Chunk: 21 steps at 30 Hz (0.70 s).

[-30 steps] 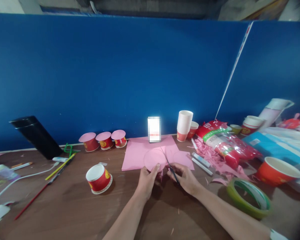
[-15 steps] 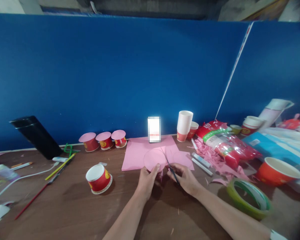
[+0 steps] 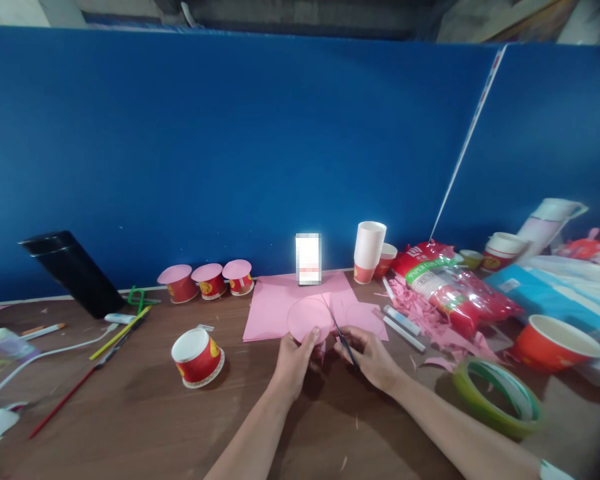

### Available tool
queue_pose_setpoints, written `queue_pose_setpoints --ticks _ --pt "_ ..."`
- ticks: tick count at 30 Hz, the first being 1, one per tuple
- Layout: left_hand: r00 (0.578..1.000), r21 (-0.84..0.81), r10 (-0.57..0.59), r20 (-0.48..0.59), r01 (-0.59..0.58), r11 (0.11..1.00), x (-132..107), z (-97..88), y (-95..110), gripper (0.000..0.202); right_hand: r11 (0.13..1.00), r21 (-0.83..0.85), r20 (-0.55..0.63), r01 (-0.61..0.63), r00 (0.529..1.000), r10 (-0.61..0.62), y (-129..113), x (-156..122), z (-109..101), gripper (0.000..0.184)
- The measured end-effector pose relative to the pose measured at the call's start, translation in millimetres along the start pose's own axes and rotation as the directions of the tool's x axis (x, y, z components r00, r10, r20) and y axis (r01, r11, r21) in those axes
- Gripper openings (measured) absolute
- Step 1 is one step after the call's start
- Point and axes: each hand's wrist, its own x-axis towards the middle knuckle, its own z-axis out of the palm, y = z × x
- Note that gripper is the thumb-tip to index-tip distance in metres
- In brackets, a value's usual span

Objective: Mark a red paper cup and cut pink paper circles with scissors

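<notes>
My left hand (image 3: 295, 360) pinches the near edge of a pink paper disc (image 3: 309, 318), thumb on top. My right hand (image 3: 373, 357) is closed on small dark scissors (image 3: 341, 337), whose blades point up along the disc's right edge. Both hands hover just above the brown table (image 3: 145, 413), in front of a pink paper sheet (image 3: 275, 303). A red paper cup (image 3: 197, 357) lies tipped to the left of my left hand.
Three upturned red cups with pink tops (image 3: 207, 280) line the blue partition. A stack of white cups (image 3: 369, 250), a cup package (image 3: 445, 283), pink scraps (image 3: 425, 313), glue sticks (image 3: 403, 323), a green tape roll (image 3: 497, 397) and a red bowl (image 3: 555, 340) lie right. Pencils (image 3: 115, 337) lie left.
</notes>
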Motion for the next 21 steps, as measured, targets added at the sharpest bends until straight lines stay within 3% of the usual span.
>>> queue_pose_setpoints --ticks 21 --pt "0.998 -0.035 -0.052 -0.048 0.050 0.998 1.0 1.4 1.8 0.037 1.000 -0.027 -0.005 0.007 1.000 -0.007 -0.1 -0.3 -0.4 0.036"
